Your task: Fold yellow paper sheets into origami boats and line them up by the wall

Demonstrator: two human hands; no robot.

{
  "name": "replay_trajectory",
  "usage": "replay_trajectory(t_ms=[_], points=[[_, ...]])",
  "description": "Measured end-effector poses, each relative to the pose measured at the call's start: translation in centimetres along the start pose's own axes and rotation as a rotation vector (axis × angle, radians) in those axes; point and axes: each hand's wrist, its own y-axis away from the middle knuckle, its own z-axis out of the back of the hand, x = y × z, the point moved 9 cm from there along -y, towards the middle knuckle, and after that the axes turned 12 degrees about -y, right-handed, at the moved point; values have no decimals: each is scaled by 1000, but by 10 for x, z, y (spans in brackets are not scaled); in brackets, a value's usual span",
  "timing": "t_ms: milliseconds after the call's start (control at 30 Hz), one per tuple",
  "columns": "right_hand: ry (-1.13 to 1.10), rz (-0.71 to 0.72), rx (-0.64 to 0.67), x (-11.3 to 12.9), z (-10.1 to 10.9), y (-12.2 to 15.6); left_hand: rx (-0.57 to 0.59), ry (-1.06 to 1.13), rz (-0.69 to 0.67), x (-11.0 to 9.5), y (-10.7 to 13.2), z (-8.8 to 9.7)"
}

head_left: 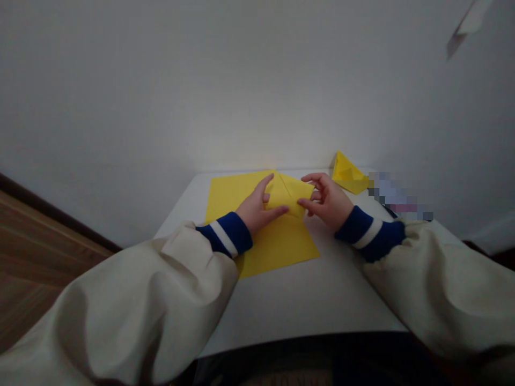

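Note:
A small folded yellow paper piece (288, 192) is held above a flat yellow sheet (277, 244) on the white table (314, 300). My left hand (257, 208) pinches the folded piece's left side, thumb on top and fingers beneath. On its right edge my right hand (328, 201) grips with thumb and fingertips, the other fingers curled. Both hands are closed on the same folded piece.
A finished yellow paper boat (349, 174) stands at the table's back right by the white wall. A blurred-out object (396, 197) lies to its right. Wooden floor (36, 257) shows at left, past the table's edge.

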Motion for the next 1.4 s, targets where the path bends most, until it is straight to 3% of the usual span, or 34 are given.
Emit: replay_trajectory(t_ms=[67,200,400,600,700,800,900,1000,1400], points=[[-49,17,-3,3,-1,0,32,88,43,-2,0,1],[-31,6,48,2,-6,1,77,64,80,-7,2,3],[245,31,161,1,-13,4,49,51,62,-10,1,7],[465,98,175,13,-15,7,31,-17,-14,-15,1,9],[534,159,192,16,-17,7,-10,-137,-115,-23,1,12],[601,210,185,16,-15,6,-136,-221,-231,-34,3,23],[675,243,155,15,-12,6,-293,-187,-371,-47,9,37],[700,254,159,14,-11,6,-359,-130,-489,-58,16,44],[592,463,201,37,-18,15,-396,-146,-466,-61,17,48]])
